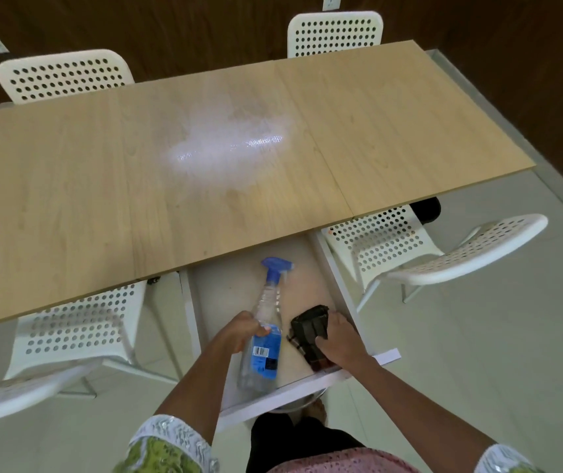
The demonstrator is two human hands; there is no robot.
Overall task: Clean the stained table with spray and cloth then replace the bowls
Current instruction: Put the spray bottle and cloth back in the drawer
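Your left hand [240, 331] grips the clear spray bottle [263, 331] around its middle, fingers curled round it; the bottle lies tilted over the open white drawer [235, 295], blue trigger head pointing toward the table. Just beside it, your right hand [339, 339] clutches a dark folded cloth [307, 331] inside the drawer, fingers wrapped over its far edge. Above, the wooden table [68, 172] shows a pale, glossy wet patch [228, 148] near its centre. White perforated chairs [375, 240] stand along both long sides of the table.
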